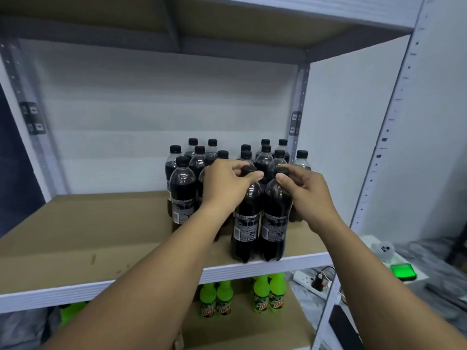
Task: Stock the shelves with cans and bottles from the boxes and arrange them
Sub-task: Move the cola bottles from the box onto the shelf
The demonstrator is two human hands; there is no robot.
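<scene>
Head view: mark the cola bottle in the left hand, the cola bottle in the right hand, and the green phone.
Left-hand cola bottle [246, 231], head view, label.
Right-hand cola bottle [275, 227], head view, label.
Green phone [403, 272], head view, lit screen.

— How is the light?
— Dim, cool and even. Small glints sit on the bottle shoulders [249, 195] just below the fingers [237, 170], and shade lies under the upper shelf board [227, 26] far above them.
— Sharpness?
— Soft throughout; the shelf uprights [394, 117] bow outward.
</scene>
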